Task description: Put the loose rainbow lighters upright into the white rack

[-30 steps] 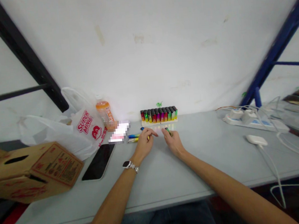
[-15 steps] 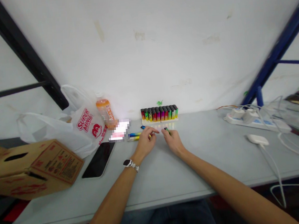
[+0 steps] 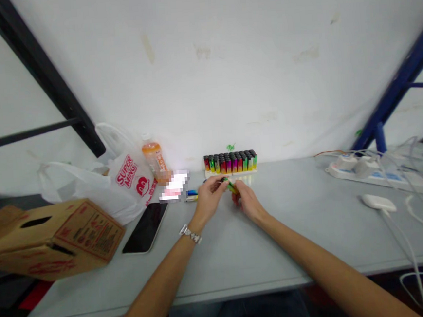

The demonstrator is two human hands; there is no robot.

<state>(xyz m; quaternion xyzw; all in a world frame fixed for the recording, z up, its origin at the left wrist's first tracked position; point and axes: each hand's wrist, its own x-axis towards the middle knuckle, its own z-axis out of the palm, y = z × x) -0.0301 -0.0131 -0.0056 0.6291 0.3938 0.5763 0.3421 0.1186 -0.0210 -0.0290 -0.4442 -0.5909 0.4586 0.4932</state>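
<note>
A green-and-yellow lighter [image 3: 230,186] is held between my two hands over the grey table. My right hand [image 3: 248,199] is closed around its lower end. At its upper end, my left hand [image 3: 210,193] has thumb and fingers pinched; exactly what they grip there is partly hidden. Just behind the hands, a pale tray [image 3: 210,175] holds several upright rows of colourful lighters [image 3: 230,163] with black tops. A few loose lighters [image 3: 191,194], blue and yellow, lie left of my left hand, partly covered by it.
Left on the table [image 3: 241,258] are a black phone [image 3: 145,228], a cardboard box [image 3: 74,233], a white plastic bag [image 3: 125,185] and an orange drink bottle [image 3: 153,155]. To the right lie a power strip [image 3: 381,174] and a white charger [image 3: 379,202] with cables.
My hands have come together, and my left fingers now meet the lighter's upper end. The lighter shows more in my right hand. The whole view has shifted slightly.
</note>
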